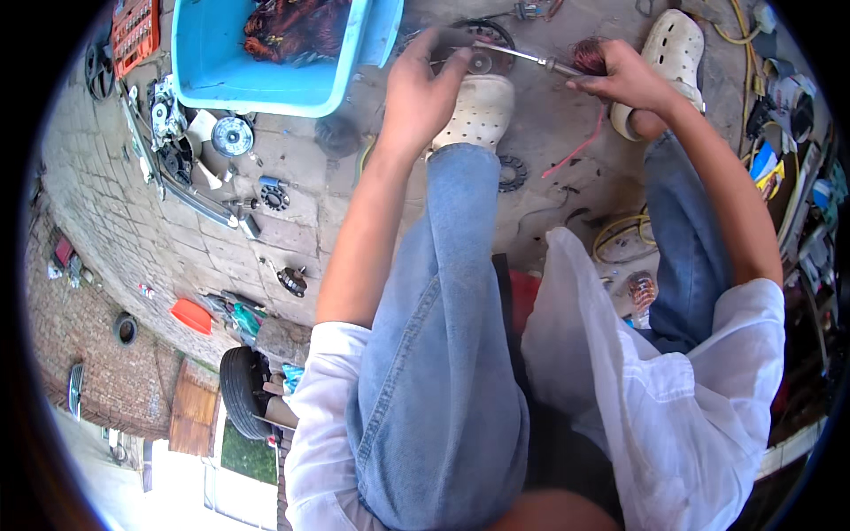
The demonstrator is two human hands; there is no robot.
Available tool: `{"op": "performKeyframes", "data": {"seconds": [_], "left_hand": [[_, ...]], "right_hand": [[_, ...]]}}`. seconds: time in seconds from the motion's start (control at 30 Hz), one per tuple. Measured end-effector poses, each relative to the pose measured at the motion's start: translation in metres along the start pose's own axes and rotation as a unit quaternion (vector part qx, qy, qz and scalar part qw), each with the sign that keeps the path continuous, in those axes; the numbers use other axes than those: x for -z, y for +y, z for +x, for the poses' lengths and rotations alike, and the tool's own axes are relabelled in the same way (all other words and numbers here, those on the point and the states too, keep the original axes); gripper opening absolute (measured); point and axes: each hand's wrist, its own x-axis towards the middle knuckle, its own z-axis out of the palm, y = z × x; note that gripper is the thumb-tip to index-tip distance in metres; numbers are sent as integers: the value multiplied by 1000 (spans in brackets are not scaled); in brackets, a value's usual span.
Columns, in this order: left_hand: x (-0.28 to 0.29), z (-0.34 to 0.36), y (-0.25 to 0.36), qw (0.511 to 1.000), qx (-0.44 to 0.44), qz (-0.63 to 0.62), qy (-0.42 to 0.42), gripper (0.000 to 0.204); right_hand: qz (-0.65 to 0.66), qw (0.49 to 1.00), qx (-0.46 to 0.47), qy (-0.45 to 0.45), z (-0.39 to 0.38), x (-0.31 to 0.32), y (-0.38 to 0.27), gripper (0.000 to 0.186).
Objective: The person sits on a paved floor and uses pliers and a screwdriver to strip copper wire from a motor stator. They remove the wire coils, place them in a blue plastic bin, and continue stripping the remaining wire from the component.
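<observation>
My right hand [627, 81] is closed round the handle of a screwdriver [522, 55]. Its metal shaft points left, and the tip reaches a round, dark-rimmed metal motor part [481, 62]. My left hand [425, 93] grips the near left side of that part, thumb toward the middle; some of its fingers are hidden. The part rests at the toe of my left white clog [476, 113]. A tangle of reddish copper wire [590, 55] shows just behind my right fingers. My right clog [673, 49] stands to the right of that hand.
A blue plastic tub [257, 102] with copper windings [297, 31] stands at the far left. Metal parts, including a silver disc [232, 136], lie left of it on the paving. A toothed ring [512, 173] and a pink wire [574, 150] lie near my feet. Clutter lines the right side.
</observation>
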Motion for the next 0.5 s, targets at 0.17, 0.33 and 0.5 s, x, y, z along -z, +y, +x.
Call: {"op": "performKeyframes", "data": {"seconds": [0.17, 0.33, 0.5], "left_hand": [[-8, 19, -38, 994, -26, 106, 22, 20], [-11, 33, -46, 974, -64, 211, 50, 18], [-13, 38, -43, 972, -12, 224, 65, 21]], "right_hand": [[-335, 923, 113, 151, -2, 3, 13, 44], [-387, 913, 27, 127, -22, 10, -29, 48], [-376, 917, 38, 131, -31, 10, -23, 45]]}}
